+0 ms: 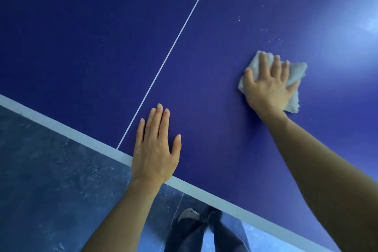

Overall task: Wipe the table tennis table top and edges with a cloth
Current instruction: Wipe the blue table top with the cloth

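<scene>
The blue table tennis table top fills most of the view, with a thin white centre line and a white band along its near edge. My right hand lies flat with spread fingers on a crumpled white cloth, pressing it onto the top right of the centre line. My left hand rests flat on the table at the near edge, fingers straight, holding nothing. A few pale specks dot the surface beyond the cloth.
The dark bluish floor shows below the table's near edge. My legs in dark trousers and a shoe stand close to the edge. Bright glare lies on the table's far right.
</scene>
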